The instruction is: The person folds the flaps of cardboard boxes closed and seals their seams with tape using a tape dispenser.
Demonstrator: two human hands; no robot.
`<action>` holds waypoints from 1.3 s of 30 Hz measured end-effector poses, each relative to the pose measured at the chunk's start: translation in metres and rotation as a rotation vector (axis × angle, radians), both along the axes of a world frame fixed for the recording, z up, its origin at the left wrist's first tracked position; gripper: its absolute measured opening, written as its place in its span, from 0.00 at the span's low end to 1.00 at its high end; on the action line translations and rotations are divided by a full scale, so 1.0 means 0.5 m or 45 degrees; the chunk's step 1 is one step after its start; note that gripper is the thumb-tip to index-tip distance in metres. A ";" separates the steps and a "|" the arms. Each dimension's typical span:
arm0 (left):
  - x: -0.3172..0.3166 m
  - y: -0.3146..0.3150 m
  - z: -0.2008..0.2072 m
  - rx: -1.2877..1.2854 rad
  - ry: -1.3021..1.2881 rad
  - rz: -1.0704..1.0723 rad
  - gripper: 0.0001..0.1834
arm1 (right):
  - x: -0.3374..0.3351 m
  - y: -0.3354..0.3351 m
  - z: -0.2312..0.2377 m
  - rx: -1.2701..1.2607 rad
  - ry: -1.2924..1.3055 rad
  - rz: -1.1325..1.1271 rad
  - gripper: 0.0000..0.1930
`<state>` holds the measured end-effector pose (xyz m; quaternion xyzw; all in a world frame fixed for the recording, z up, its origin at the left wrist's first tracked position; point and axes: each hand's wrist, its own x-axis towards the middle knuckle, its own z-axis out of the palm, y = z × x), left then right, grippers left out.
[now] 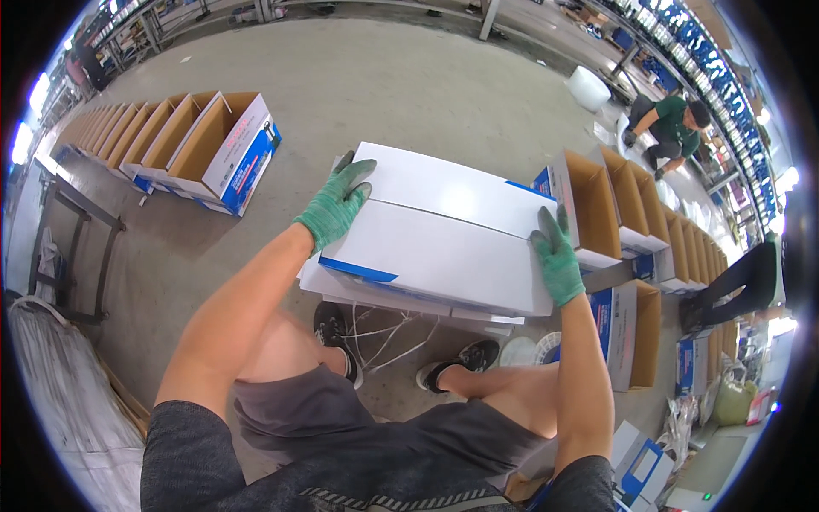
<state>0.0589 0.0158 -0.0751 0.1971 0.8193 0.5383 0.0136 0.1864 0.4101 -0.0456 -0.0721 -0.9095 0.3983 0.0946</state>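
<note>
A white cardboard box (452, 243) with blue printed corners lies in front of me, its top flaps meeting at a seam across the middle. My left hand (337, 207), in a green glove, grips the box's left end, with fingers at the edge and thumb on top. At the opposite end, my right hand (557, 256), gloved alike, holds the right edge with its fingers along the rim. Beneath the box, more white cardboard (333, 283) sticks out toward me. What supports the stack is hidden.
Rows of open boxes stand at left (205, 162) and right (589, 196). One open box (633, 333) sits by my right arm. Loose white straps (392, 328) lie between my feet. A metal frame (72, 230) stands left. A co-worker (674, 128) crouches far right.
</note>
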 end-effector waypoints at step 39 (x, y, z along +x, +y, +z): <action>0.014 0.007 0.015 -0.130 0.042 0.035 0.24 | -0.082 -0.077 0.254 -0.365 -0.143 0.504 0.26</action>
